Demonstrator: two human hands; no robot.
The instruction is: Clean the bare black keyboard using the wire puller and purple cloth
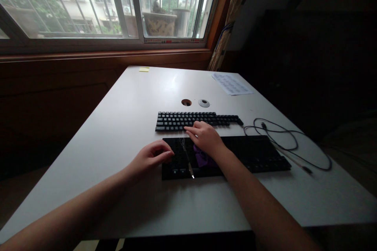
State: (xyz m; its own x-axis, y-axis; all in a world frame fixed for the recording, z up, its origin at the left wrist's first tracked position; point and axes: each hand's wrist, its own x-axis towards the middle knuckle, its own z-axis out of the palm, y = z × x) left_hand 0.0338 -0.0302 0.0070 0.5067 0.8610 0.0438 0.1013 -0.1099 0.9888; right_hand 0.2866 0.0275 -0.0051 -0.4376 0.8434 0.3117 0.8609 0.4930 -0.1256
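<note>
A black keyboard [250, 153] lies near the front of the white table, several keys showing at its lower left. My left hand [154, 153] rests at its left side, fingers curled and thumb drawn in; whatever they hold is hidden. Across the keyboard reaches my right hand [204, 135], its thumb and index finger closing at a keycap in the front row of loose black keycaps [173, 121] laid out behind. A wire keycap puller [188, 159] lies across the keyboard's left part. Beside it, partly under my right hand, is a crumpled purple cloth [202, 158].
A black cable [294, 149] loops over the right side of the table [123, 113]. Farther back are a round hole [186, 102], a white ring-shaped cover [204, 103], printed sheets [231, 83] and a yellow sticky note [144, 69]. A barred window [103, 4] stands behind.
</note>
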